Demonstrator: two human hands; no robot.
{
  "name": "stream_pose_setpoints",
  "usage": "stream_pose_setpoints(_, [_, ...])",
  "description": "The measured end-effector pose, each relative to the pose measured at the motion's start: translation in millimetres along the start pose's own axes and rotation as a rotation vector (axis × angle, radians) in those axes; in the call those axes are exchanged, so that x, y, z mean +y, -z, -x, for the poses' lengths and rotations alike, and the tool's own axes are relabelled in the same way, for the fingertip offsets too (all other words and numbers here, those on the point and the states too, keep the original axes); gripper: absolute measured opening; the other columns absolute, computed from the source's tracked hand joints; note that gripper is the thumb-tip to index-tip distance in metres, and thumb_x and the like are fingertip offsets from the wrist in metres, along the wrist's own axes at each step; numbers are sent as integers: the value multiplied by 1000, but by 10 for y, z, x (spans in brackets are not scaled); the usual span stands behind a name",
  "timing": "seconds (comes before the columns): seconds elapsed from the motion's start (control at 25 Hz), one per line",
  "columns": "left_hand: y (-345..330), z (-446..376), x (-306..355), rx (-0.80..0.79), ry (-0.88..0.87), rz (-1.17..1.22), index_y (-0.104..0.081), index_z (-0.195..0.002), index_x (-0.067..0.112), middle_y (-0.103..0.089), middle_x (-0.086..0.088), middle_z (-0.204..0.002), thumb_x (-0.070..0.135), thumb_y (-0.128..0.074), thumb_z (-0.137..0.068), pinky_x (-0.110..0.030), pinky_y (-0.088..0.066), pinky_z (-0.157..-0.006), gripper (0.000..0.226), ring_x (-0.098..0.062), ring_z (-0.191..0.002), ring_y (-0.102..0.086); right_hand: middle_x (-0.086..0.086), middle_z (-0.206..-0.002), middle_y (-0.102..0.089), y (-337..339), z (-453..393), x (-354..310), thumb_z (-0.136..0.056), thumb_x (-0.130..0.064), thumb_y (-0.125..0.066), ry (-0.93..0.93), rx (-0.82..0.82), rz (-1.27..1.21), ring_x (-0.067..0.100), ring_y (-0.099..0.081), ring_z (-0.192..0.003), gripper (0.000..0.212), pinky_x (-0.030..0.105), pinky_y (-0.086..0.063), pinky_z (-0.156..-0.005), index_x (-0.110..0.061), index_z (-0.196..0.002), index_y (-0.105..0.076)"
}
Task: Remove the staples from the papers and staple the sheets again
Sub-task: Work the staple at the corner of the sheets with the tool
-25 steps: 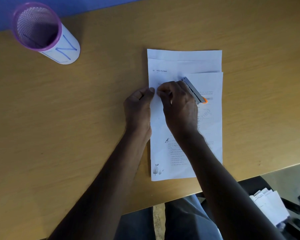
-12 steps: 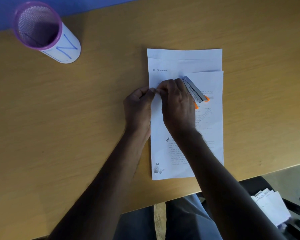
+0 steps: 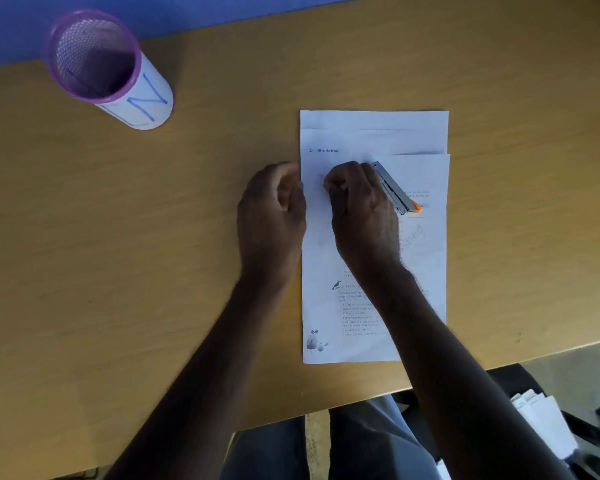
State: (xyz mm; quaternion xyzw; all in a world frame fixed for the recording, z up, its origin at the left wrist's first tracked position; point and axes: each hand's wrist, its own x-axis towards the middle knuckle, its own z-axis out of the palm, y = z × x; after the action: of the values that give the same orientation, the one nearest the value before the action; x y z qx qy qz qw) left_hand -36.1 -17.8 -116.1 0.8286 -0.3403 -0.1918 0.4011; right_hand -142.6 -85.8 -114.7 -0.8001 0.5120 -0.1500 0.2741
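Note:
A stack of white printed sheets lies on the wooden table, the top sheet shifted lower than those beneath. My right hand rests on the sheets with its fingers curled, fingertips pressed to the paper near the left edge. It holds a metal stapler with an orange end, which sticks out past the knuckles. My left hand is just off the paper's left edge, fingers curled against the thumb. Nothing shows between them.
A purple mesh pen holder with a white label marked N stands at the table's far left, by a blue wall. The table's front edge runs close to my lap. More papers lie on a dark seat at the lower right.
My left hand has drawn away to the left, off the paper's edge and apart from my right fingertips. The right hand and stapler have stayed almost in place.

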Motion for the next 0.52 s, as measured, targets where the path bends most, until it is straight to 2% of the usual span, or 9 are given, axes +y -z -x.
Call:
stream_pose_setpoints(0.08, [36, 13, -104, -107, -202, -310, -70, -123, 14, -71, -5, -130, 24, -65, -98, -38, -51, -104, 28, -25, -121, -63, 4, -104, -68, 17, -21, -10, -105, -17, -57, -4, -3, -30, 23, -66, -87, 9, 39, -58, -68, -13, -102, -65])
stream_pose_setpoints(0.2, [104, 31, -257, -201, -318, -579, -70, -125, 21, -59, -6, -146, 33, -62, -97, -49, -39, -112, 32, -32, -136, -51, 1, -102, -71, 33, -76, -43, -105, -19, -60, -7, -21, -56, 19, -67, -86, 9, 41, -60, -71, -15, -100, -66])
stream_pose_setpoints(0.36, [325, -27, -413, -130, -287, -571, -68, -127, 22, -53, -8, -153, 38, -64, -93, -53, -35, -114, 38, -33, -139, -48, -7, -98, -73, 48, -186, -206, -101, -20, -63, -15, -23, -132, 13, -67, -78, 7, 40, -58, -70, -19, -96, -68])
stream_pose_setpoints(0.52, [611, -166, -516, 77, -66, -390, -62, -135, 15, -50, -10, -155, 38, -68, -93, -49, -32, -115, 48, -32, -143, -45, -10, -98, -73, 34, -376, -502, -97, -22, -63, 3, -45, -190, 10, -68, -77, 5, 40, -58, -73, -24, -96, -68])
